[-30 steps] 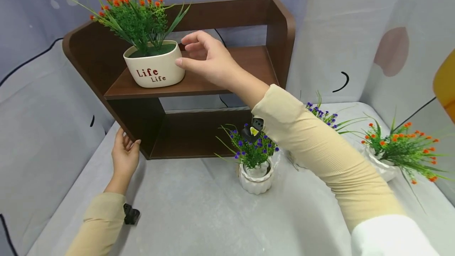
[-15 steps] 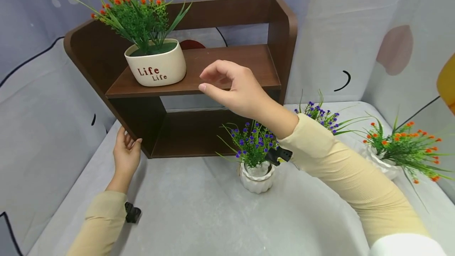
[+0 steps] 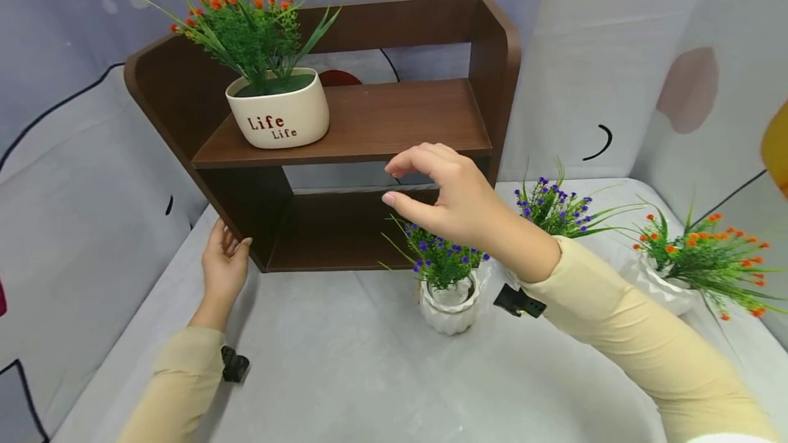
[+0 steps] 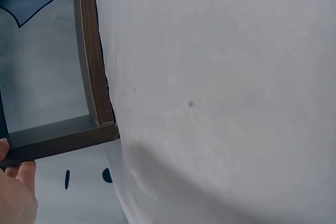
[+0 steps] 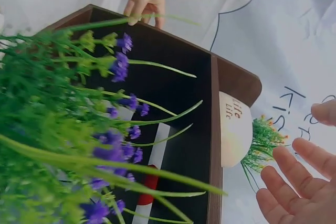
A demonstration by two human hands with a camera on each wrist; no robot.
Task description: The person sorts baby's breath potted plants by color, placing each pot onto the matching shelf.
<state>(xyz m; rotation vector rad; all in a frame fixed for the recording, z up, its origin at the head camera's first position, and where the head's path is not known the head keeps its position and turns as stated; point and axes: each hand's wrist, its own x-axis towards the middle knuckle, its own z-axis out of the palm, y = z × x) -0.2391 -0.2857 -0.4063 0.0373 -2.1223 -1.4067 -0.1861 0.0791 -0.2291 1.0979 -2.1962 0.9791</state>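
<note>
A dark brown wooden shelf [image 3: 369, 125] stands on the grey-covered table. On its upper board sits a cream pot marked "Life" [image 3: 280, 113] with orange-flowered greenery. My left hand [image 3: 225, 266] rests with straight fingers against the shelf's lower left corner; the left wrist view shows that corner [image 4: 100, 129] and my fingertips [image 4: 16, 192]. My right hand [image 3: 446, 195] hovers empty, fingers loosely curved, just above a purple-flowered plant in a white ribbed pot [image 3: 448, 292]. In the right wrist view the purple flowers [image 5: 113, 150] fill the foreground and my fingers [image 5: 294, 177] are spread.
Two more potted plants stand to the right: a purple one [image 3: 557, 207] and an orange one [image 3: 702, 255]. The shelf's lower compartment [image 3: 335, 227] holds nothing. Patterned fabric walls [image 3: 615, 53] close in the back and sides. Bare tablecloth [image 3: 345, 381] lies in front.
My right hand has left the "Life" pot on the upper board and come down and to the right, over the purple plant. The left hand has stayed at the shelf's corner.
</note>
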